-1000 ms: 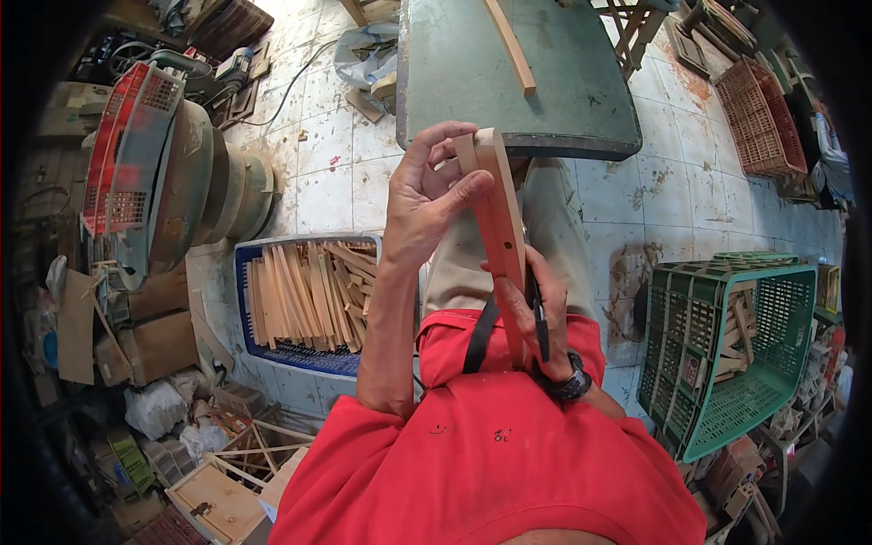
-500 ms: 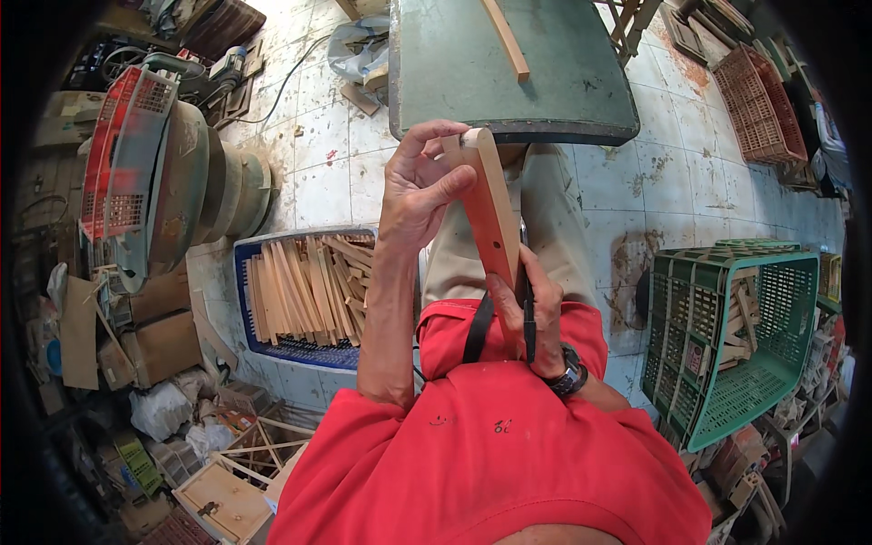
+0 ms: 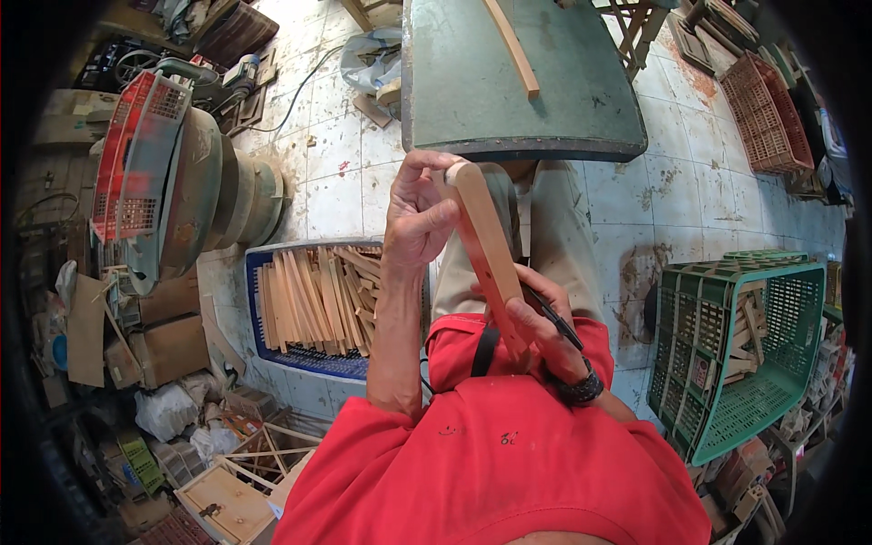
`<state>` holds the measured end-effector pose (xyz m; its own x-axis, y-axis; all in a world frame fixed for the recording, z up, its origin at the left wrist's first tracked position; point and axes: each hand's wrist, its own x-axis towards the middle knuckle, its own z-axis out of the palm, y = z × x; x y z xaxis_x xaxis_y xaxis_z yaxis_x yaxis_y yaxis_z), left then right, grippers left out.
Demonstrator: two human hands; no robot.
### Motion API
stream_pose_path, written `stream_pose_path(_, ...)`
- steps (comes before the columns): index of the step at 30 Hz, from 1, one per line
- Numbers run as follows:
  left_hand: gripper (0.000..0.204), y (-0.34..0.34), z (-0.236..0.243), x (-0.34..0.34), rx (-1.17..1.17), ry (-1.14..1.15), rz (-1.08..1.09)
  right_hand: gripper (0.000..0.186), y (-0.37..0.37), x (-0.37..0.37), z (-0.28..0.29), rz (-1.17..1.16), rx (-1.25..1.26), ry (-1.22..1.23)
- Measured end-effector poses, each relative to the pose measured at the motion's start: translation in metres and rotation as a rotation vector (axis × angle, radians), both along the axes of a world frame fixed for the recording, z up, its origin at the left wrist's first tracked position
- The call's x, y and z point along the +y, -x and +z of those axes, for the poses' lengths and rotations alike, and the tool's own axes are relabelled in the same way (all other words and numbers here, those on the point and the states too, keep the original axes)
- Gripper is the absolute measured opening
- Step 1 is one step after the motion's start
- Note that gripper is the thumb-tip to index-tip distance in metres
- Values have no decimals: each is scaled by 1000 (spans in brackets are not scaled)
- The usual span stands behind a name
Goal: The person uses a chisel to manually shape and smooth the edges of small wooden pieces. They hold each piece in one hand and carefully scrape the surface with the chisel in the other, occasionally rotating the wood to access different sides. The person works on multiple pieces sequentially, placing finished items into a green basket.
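A person in a red shirt (image 3: pixel 490 472) sat holding a wooden slat (image 3: pixel 489 250) upright in front of the chest, above the lap. The slat was pale reddish-tan, flat and narrow, with a rounded top end and smooth faces, leaning slightly to the person's left at the top. The left hand (image 3: pixel 420 218) was closed around the slat's upper end, fingers curled over the top edge. The right hand (image 3: pixel 536 318) gripped the lower part, and a thin dark tool (image 3: pixel 554 318) lay under its fingers against the wood; what kind of tool could not be told. A dark watch (image 3: pixel 581 389) sat on the right wrist.

Just beyond the knees stood a green worktop (image 3: pixel 563 100), worn and scuffed, with one curved wooden strip (image 3: pixel 513 45) lying on it. The floor (image 3: pixel 336 173) was white tile, stained and dusty. On the person's left, a blue crate (image 3: pixel 300 359) held a heap of similar slats. On the right stood a green crate (image 3: pixel 745 363) with a few wooden pieces inside. Farther left were a red basket (image 3: pixel 127 163), stacked round forms, cardboard boxes (image 3: pixel 163 336) and scrap. A brown basket (image 3: pixel 763 109) sat at the far right.
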<state>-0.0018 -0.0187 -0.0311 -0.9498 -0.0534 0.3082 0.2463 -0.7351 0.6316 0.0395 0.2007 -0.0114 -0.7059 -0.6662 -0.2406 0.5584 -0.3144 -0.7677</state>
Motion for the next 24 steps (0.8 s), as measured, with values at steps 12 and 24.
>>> stream_pose_path(12, 41, -3, 8, 4, 72, -41, -69, 49, -7, -1, -4, -8, -3, 64)
stream_pose_path(24, 35, 8, -3, -4, 215, -33, -164, 45, -15, -3, -5, -39, 82, -19)
